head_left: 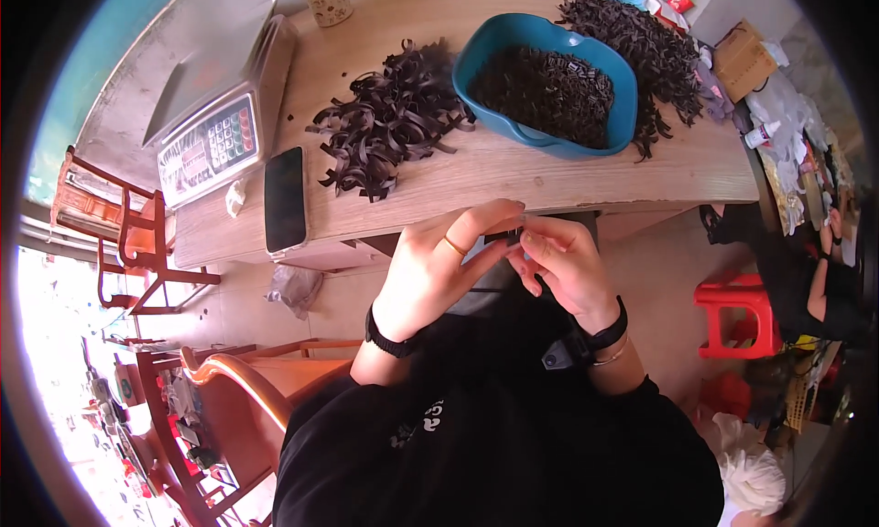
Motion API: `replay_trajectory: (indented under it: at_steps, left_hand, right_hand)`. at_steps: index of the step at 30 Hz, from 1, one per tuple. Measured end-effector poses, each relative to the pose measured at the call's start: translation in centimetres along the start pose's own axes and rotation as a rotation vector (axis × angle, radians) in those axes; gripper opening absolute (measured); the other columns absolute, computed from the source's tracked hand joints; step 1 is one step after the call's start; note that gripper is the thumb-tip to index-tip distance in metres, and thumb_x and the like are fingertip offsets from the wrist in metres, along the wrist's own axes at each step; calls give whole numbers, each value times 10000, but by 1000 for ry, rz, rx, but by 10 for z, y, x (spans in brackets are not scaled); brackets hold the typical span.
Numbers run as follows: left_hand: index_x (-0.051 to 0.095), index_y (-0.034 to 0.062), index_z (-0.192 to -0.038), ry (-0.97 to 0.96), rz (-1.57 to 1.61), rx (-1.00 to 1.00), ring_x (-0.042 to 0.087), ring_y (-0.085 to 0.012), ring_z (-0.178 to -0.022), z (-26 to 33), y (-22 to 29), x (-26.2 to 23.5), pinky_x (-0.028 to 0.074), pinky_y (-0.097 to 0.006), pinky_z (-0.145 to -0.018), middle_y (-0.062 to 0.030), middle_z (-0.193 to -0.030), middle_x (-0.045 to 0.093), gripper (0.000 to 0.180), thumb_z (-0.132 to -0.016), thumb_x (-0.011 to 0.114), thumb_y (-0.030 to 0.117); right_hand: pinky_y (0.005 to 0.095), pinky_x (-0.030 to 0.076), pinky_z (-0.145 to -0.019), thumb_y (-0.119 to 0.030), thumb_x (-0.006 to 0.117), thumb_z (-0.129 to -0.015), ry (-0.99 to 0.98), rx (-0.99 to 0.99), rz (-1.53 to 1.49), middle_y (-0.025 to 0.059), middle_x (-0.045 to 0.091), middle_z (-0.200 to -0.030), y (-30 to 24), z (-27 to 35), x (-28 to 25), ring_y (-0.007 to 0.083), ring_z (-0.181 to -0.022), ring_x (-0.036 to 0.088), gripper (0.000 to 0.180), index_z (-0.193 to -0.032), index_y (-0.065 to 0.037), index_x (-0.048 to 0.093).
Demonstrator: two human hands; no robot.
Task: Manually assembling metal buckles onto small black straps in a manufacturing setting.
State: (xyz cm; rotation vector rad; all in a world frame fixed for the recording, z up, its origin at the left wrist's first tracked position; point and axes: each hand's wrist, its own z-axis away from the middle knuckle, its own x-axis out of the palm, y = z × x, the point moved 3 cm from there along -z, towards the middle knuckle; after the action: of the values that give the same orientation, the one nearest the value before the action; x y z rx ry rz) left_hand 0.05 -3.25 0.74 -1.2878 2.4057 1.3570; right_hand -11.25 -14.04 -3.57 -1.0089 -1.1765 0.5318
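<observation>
Our left hand and right hand, nearly closed, pinch a dark strip at six o'clock from the blue tub; we judge it light, pliant, best held by its ends.

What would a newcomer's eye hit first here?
Likely the blue tub of dark bits on the desk, between the left heap and right heap of dark strips. Then the red stool on the floor at right. Centrally, the left hand and right hand meet around a small dark piece.
</observation>
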Motion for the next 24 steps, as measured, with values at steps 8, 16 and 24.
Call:
replay_trajectory:
  at_steps: [8, 16, 24]
  left_hand:
    - [606, -54, -983, 94, 391, -355, 631, -151, -831, 15, -11, 13, 541, -287, -768, -109, -948, 631, 310, -699, 727, -73]
    - [610, -83, -947, 42, 644, -610, 656, -202, -819, 20, -16, 27, 548, -297, -753, -136, -898, 648, 183, -771, 658, -80]
    - [609, -98, -943, 17, 729, -610, 666, -219, -815, 21, -17, 27, 550, -303, -750, -163, -879, 662, 131, -823, 615, -45]
  right_hand:
    - [182, 314, -440, -121, 608, -878, 232, -124, 89, -13, 523, -684, -6, 7, -3, 29, -536, 422, 157, -939, 24, 620]
    - [168, 251, -442, -70, 651, -839, 227, -156, 102, 8, 591, -722, -8, 9, -6, -2, -522, 379, 112, -901, 8, 599]
    - [163, 370, -537, -58, 633, -851, 163, -126, 164, 45, 630, -805, -16, 8, -2, 31, -662, 536, 129, -949, 18, 601]
